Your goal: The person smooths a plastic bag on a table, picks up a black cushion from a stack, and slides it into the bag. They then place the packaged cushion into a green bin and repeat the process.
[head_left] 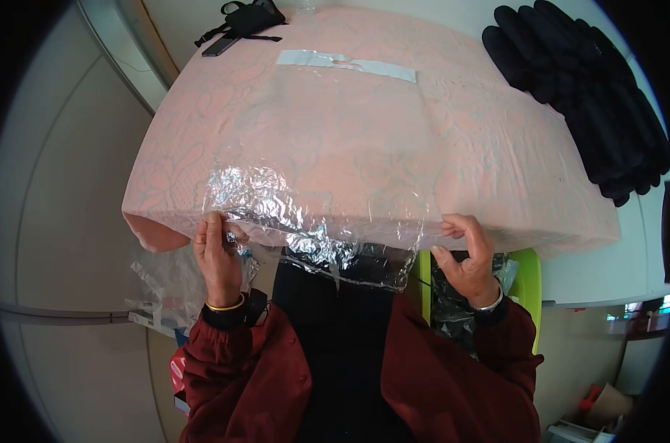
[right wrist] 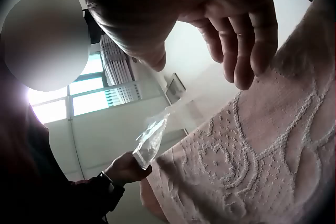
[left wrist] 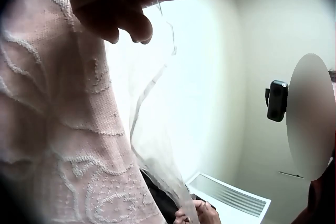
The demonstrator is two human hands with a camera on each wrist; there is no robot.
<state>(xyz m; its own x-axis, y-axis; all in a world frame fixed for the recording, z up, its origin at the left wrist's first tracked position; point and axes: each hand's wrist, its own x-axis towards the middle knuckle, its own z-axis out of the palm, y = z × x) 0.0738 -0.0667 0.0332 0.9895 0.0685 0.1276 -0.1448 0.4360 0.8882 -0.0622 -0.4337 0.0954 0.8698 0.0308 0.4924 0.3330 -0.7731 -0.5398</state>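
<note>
A clear plastic bag (head_left: 316, 210) lies on the pink tablecloth (head_left: 490, 162), its white header strip (head_left: 379, 68) with a hang hole toward the far side. The crinkled near end hangs over the table's front edge. At its left corner, my left hand (head_left: 219, 262) pinches the film between thumb and fingers; the right wrist view also shows this grip. My right hand (head_left: 469, 269) is beside the bag's right edge, thumb and fingers spread apart. Seen in the right wrist view, those fingers (right wrist: 244, 50) are extended above the cloth and grip nothing.
A black strapped pouch (head_left: 254, 18) and a phone (head_left: 220, 46) lie at the back left. A padded black item (head_left: 571, 88) covers the right side. Below the table are a green bin (head_left: 527, 284) with dark plastic inside and loose clear plastic (head_left: 165, 295) at left.
</note>
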